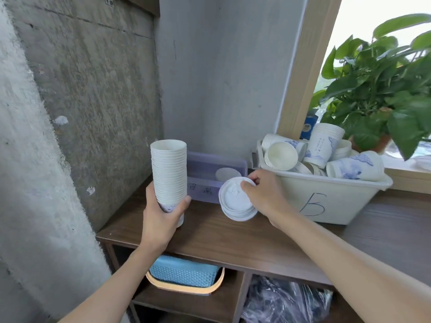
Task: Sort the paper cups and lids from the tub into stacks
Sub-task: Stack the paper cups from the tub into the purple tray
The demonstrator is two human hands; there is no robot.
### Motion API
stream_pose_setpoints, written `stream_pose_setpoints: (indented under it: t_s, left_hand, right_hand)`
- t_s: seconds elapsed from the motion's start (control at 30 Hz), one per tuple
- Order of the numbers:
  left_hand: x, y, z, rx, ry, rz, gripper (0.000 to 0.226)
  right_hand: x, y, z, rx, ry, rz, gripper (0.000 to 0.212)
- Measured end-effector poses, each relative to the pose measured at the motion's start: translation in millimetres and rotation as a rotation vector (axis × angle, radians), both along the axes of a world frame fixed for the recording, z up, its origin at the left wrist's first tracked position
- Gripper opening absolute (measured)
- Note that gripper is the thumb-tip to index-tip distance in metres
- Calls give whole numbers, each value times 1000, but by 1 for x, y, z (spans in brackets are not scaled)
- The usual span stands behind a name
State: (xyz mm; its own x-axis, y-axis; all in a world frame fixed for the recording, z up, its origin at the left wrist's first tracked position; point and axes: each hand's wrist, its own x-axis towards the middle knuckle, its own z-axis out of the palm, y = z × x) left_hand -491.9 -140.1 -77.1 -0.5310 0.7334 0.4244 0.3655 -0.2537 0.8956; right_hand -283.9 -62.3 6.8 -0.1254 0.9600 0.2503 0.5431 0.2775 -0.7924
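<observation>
A rough concrete wall (93, 78) backs a dark wooden table (233, 234) beside a window, where paper cups and lids are being sorted. The left hand (161, 217) grips the base of a tall stack of cups (168, 173), nested and upright near the table's left end; whether its foot rests on the wood cannot be told. The right hand (263, 192) pinches a short stack of lids (235, 201) by the rim, tilted, between the cup stack and the tub (326, 201). The tub, marked B, sits at right, heaped with loose cups (354, 167). Cups and lids look light, thin and easily crushed; the tall stack seems best held low, the lids by their stiffer rims. A clear box (210, 169) stands just behind the lids, a leafy plant (377, 89) overhangs the tub, and a basket (186, 276) sits on the shelf below.
</observation>
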Motion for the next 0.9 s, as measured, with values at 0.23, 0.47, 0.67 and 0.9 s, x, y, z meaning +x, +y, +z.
stream_pose_setpoints:
  t_s: [0.23,0.47,0.67,0.9]
  left_hand:
    - [8,-3,-1,-29,50,-35,76]
    - [12,-5,2,-52,69,-24,76]
    - [9,-6,3,-43,44,-16,75]
    - [9,-9,6,-43,20,-8,65]
  right_hand:
    - [46,-11,-29,-103,-126,-105,10]
    - [49,-19,-11,-24,-183,-102,14]
    - [4,-23,10,150,-140,172,18]
    - [-59,42,18,66,-338,296,47]
